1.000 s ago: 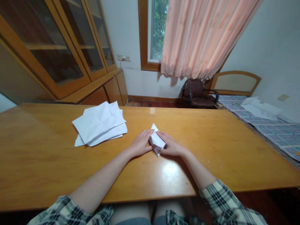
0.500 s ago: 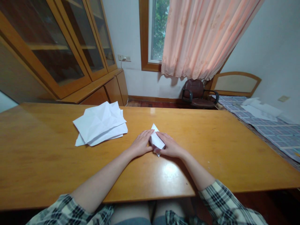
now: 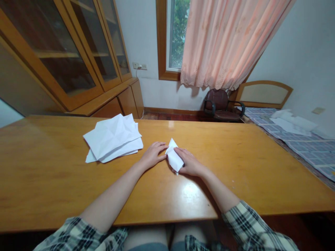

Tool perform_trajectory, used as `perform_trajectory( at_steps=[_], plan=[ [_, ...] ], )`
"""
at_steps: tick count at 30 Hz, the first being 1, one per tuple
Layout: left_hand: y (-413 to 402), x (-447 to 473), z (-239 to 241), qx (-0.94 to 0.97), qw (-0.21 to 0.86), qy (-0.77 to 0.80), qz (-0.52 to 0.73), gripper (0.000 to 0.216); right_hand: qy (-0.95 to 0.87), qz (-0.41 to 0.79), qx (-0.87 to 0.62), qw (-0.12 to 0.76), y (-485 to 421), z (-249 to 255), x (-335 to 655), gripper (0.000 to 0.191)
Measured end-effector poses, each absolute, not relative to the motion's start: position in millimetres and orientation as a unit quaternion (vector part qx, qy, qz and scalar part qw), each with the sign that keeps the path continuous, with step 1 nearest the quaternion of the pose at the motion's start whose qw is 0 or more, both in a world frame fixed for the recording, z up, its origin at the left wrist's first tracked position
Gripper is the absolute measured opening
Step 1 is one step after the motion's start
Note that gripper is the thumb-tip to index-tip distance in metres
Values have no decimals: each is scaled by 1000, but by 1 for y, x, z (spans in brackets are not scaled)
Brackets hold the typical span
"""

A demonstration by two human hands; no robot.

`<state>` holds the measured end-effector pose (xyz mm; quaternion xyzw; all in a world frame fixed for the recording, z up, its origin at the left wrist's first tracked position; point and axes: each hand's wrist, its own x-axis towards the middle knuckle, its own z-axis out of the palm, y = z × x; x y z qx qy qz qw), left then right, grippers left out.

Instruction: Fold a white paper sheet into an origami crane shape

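A small folded piece of white paper (image 3: pixel 175 159) lies on the wooden table in front of me, a pointed tip at its far end and another small tip toward me. My right hand (image 3: pixel 190 163) grips its right side, with fingers over the top and the thumb low along the edge. At the paper's left edge is my left hand (image 3: pixel 154 155), its fingers and thumb apart and the fingertips just at the edge. The underside of the paper is hidden.
A loose stack of creased white sheets (image 3: pixel 112 137) lies on the table (image 3: pixel 65 188) to the left. Beyond the table stand a glass-door cabinet (image 3: pixel 104 87), a brown armchair (image 3: pixel 220 104) and a bed (image 3: pixel 295 139) with papers on it.
My left hand has drawn back a little to the left, off the top of the paper. The paper's near flap now lies flatter, while my right hand stays nearly in place.
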<state>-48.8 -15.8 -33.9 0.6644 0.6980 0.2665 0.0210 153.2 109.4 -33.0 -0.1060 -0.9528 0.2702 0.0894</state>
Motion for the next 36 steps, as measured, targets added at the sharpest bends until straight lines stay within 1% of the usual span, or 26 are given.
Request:
perform_trajectory(
  at_steps=[10, 20, 26, 33, 36],
  plan=[
    [-19, -32, -29, 672, -2, 701, 238, 32, -953, 269, -106, 87, 109, -31, 153, 91],
    [-19, -34, -30, 739, -26, 624, 250, 31, -951, 268, -105, 110, 108, -32, 153, 89],
    [-18, -29, -31, 747, -16, 618, 244, 32, -949, 272, -95, 126, 107, -28, 155, 73],
    [-15, -29, -36, 750, -15, 615, 243, 30, -958, 244, -47, 145, 112, -19, 157, 60],
    [-14, -28, -37, 747, -12, 618, 247, 31, -954, 256, -45, 148, 114, -17, 157, 58]
  ],
)
